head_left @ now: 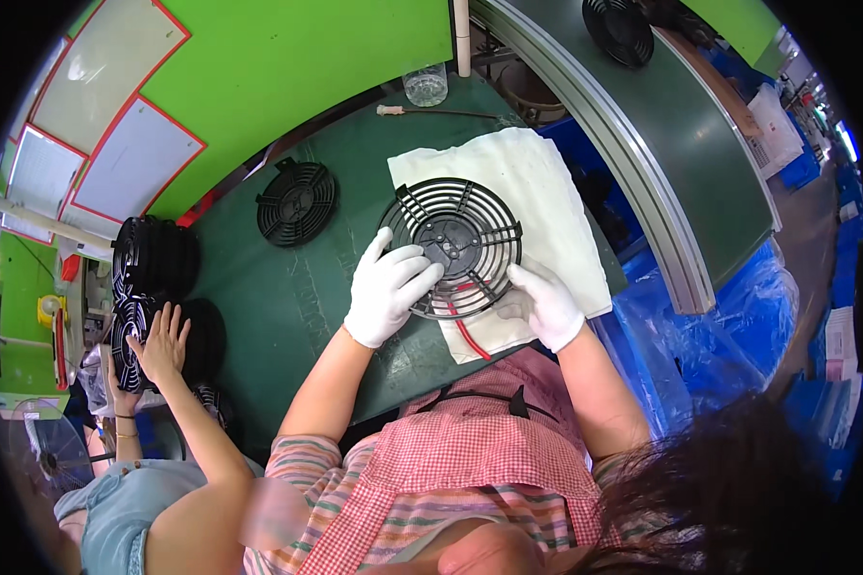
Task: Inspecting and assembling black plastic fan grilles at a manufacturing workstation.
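A round black fan with a wire guard lies on a white cloth on the dark green table. Both hands wear white gloves. My left hand grips the fan's lower left rim, fingers over the guard wires. My right hand holds the lower right rim. A red wire runs from under the fan toward me across the cloth.
A second black fan guard lies left on the table. Stacks of black fans stand at far left, where another person's hand rests. A clear cup sits at the back. A grey conveyor and blue plastic are to the right.
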Demonstrator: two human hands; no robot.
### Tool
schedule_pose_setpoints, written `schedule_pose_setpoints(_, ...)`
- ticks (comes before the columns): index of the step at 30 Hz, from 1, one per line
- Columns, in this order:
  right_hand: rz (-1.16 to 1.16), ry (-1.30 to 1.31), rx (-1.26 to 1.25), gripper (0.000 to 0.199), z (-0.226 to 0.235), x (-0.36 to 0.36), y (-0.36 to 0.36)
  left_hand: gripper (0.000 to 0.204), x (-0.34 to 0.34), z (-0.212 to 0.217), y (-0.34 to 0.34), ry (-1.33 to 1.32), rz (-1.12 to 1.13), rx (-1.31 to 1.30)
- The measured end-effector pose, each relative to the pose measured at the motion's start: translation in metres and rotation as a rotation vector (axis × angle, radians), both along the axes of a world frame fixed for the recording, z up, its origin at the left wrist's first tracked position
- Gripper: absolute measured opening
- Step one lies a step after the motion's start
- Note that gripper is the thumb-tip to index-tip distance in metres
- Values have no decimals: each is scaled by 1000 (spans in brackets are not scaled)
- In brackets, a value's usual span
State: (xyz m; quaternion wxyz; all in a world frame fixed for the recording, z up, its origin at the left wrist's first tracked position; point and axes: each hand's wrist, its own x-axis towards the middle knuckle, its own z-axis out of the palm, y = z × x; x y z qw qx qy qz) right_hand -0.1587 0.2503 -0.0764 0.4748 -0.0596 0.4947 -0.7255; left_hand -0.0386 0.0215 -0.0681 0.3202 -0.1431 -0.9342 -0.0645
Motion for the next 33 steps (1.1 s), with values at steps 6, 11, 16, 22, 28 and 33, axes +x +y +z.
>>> schedule_pose_setpoints(6, -50, -142, -170, 53, -5, 8, 0, 39, 28, 10, 22, 101, 128, 309)
schedule_pose_setpoints(11, 370, 1628, 827, 80, -9, 55, -29, 31, 51, 26, 20, -78, -45, 2030)
schedule_pose_setpoints(16, 345, 1479, 821, 67, -19, 51, -30, 33, 71, 30, 12, 48, -207, 2210)
schedule_pose_setpoints(22, 7, 1625, 1132, 39, -38, -16, -13, 43, 98, 21, -11, 22, -350, 2291)
schedule_pose_setpoints(28, 154, 1549, 1192, 28, -48, -26, 0, 37, 94, 18, -12, 139, -266, 2272)
schedule_pose_setpoints(33, -218, 1628, 841, 23, 10, 15, 25, 27, 102, 28, -16, 132, -27, 2026)
